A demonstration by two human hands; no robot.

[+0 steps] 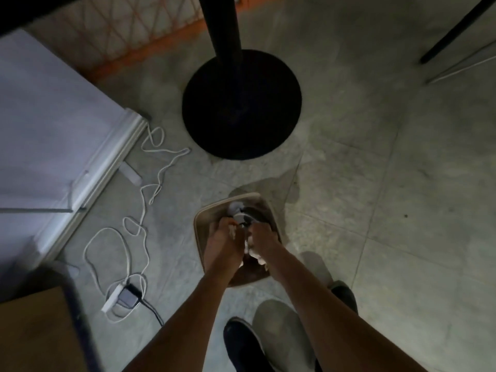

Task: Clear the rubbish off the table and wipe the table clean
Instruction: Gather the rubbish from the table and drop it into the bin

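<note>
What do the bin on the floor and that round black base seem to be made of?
Bin: probably plastic, given its smooth, matte beige rim with rounded corners. Round black base: likely painted metal, flat, dark and dull under a black pole; the dim light leaves it uncertain.

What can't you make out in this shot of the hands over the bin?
Head view only:
- Bin contents: dim, covered by both hands.
- White wad between left hand and right hand: tissue or cloth, too dark to tell.
- Tabletop: cut off by the top edge; only its black base shows.
- Whether rubbish remains on the table: out of frame.
</note>
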